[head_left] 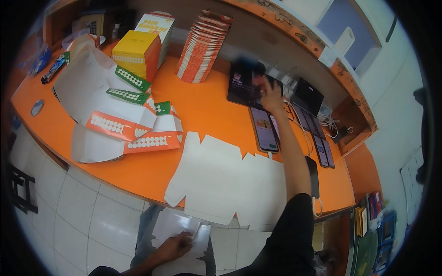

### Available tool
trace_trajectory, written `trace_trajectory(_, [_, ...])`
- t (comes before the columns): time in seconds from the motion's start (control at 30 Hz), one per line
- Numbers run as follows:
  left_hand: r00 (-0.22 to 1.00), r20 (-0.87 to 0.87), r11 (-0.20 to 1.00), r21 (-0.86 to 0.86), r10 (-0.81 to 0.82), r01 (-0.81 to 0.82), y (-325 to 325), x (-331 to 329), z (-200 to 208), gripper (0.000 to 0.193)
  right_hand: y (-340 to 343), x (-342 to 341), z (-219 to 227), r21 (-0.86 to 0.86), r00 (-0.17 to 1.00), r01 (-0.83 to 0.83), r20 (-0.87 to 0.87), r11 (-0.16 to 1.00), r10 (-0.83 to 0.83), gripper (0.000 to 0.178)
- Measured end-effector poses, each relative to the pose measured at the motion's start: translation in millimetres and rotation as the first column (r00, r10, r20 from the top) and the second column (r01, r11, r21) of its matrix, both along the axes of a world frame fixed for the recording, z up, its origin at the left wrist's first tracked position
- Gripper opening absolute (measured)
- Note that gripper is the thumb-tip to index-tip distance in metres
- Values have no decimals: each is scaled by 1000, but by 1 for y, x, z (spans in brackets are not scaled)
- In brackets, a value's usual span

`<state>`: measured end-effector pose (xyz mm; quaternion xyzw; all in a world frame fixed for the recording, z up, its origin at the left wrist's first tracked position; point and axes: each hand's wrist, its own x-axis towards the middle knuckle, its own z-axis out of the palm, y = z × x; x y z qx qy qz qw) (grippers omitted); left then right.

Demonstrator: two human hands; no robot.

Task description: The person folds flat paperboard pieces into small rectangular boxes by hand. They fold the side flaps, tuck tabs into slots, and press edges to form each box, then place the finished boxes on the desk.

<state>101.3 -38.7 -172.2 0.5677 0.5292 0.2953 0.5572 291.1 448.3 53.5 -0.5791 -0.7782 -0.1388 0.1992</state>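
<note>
My right hand (272, 95) reaches out with its fingers apart to a black tablet (243, 83), its fingertips over the lit screen. On my lap lies a white cardboard box blank (172, 225), where my left hand (175, 247) is closed, its curled fingers on the sheet beside a raised fold. Another flat white box blank (221, 177) lies on the table under my right arm, overhanging the front edge. Several partly folded boxes with white insides and red or green printed flaps (117, 126) sit in a heap to the left.
A tall stack of folded red-and-white cartons (202, 48) stands at the back of the orange table (212, 117), beside a yellow box (133, 48). Several phones with cables, including one phone (264, 131) near my right forearm, lie to the right. A dark stool (22, 188) stands on the tiled floor.
</note>
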Motion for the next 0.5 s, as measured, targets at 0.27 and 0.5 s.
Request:
trace_trajectory(0.27, [990, 126, 998, 6, 55, -56, 6, -1, -14, 48, -245, 6, 78, -73, 767, -603, -329, 794, 551, 36])
trace_trajectory(0.5, [927, 355, 993, -27, 118, -116, 0, 22, -46, 44, -437, 26, -58, -735, 713, -626, -674, -260, 190, 26])
